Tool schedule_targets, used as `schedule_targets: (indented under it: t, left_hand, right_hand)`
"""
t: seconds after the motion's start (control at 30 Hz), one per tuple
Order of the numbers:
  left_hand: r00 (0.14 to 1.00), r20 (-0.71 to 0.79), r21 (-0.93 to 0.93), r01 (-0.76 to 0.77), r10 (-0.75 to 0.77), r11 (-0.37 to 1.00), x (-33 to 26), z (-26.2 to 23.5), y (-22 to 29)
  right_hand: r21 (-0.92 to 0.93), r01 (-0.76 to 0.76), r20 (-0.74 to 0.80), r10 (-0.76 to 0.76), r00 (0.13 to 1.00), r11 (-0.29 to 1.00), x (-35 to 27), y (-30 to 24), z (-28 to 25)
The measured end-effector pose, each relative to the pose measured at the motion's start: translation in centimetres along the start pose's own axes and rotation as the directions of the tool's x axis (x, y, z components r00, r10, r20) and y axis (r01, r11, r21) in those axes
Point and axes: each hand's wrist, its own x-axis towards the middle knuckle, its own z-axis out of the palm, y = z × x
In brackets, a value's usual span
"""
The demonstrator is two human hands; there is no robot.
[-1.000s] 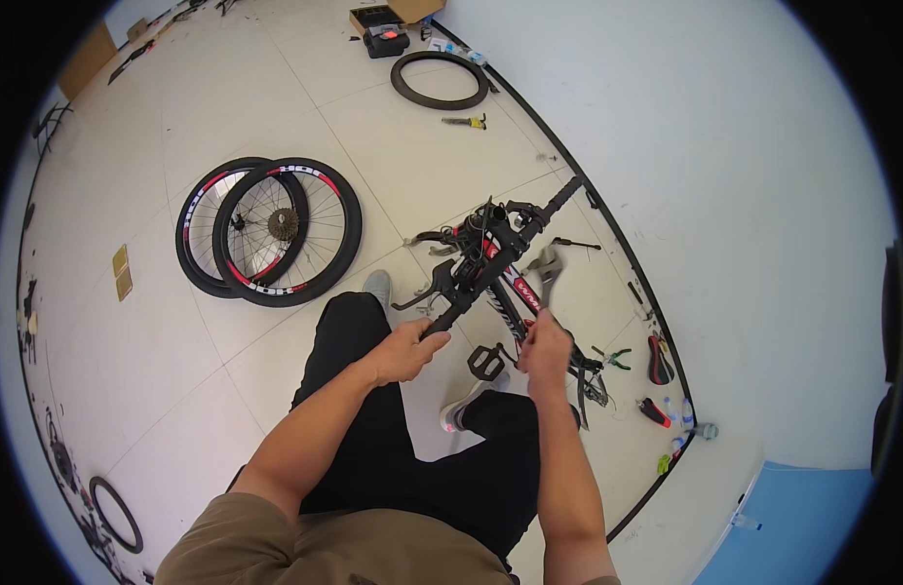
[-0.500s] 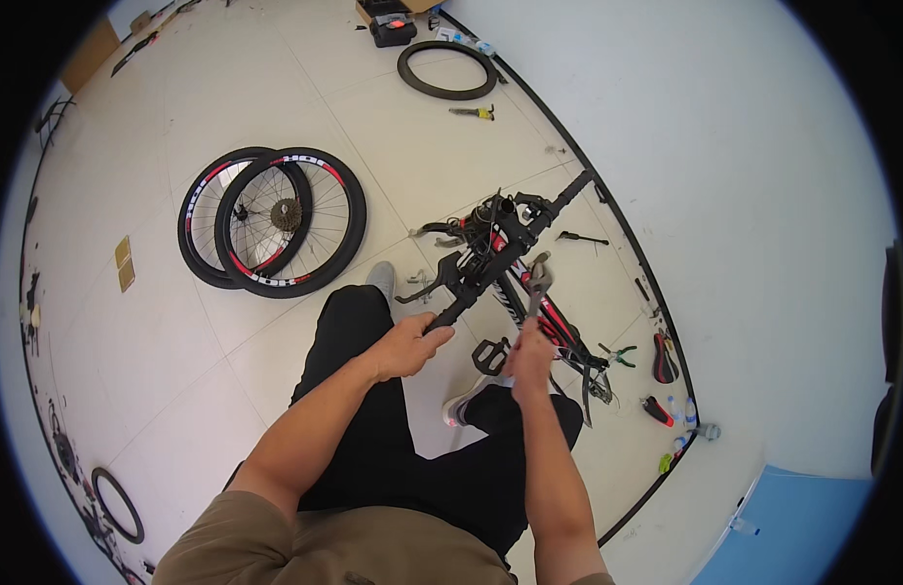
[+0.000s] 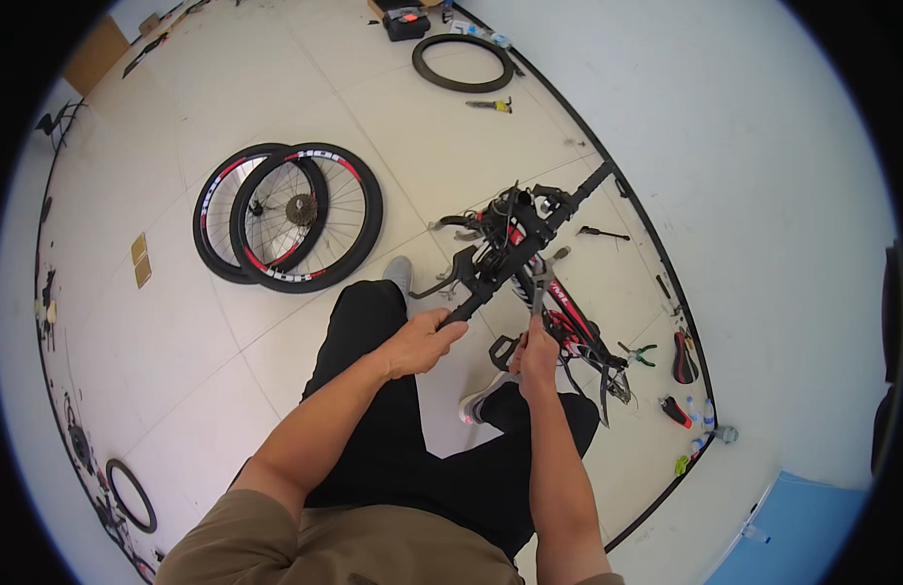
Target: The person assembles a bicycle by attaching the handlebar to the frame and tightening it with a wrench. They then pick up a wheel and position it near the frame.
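Note:
My left hand is wrapped round the near end of a black bicycle handlebar. In my right hand is a metal adjustable wrench, its head up beside the handlebar's middle. Whether its jaws touch the bike cannot be made out. Beneath the bar, the black and red bicycle frame extends toward the lower right, without wheels. A brake lever sticks out near my left hand. A black pedal shows left of my right hand.
Two overlapping wheels lie on the tiles to the left. Farther off is a loose tyre. Along the right wall are green-handled pliers, a saddle, a black and red tool and plastic bottles.
The whole view has shifted slightly, so the floor things appear farther right. The wrench head sits a little closer to the handlebar. Both hands keep their holds.

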Motion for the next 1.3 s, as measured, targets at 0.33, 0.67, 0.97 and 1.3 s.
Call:
schedule_targets:
  t: [0.33,0.67,0.97,1.3]
  left_hand:
    - [0.999,0.024,-0.029,0.027,-0.026,0.999,0.2,0.3,0.7]
    - [0.999,-0.036,-0.002,-0.008,0.008,1.0,0.3,1.1,-0.2]
    - [0.995,-0.085,0.019,-0.046,0.047,0.999,0.0,1.5,-0.1]
    - [0.972,-0.124,0.37,-0.139,0.197,0.919,0.5,-2.0,2.1]
  right_hand:
    - [0.108,-0.06,-0.029,0.064,0.998,0.992,-3.8,4.6,-1.9]
    - [0.225,-0.059,-0.123,0.089,0.988,0.973,-2.9,6.3,-1.6]
    - [0.376,-0.076,-0.099,0.121,0.988,0.924,-2.3,7.3,-2.1]
    - [0.452,-0.256,-0.032,0.303,0.953,0.854,-1.5,9.5,-0.5]
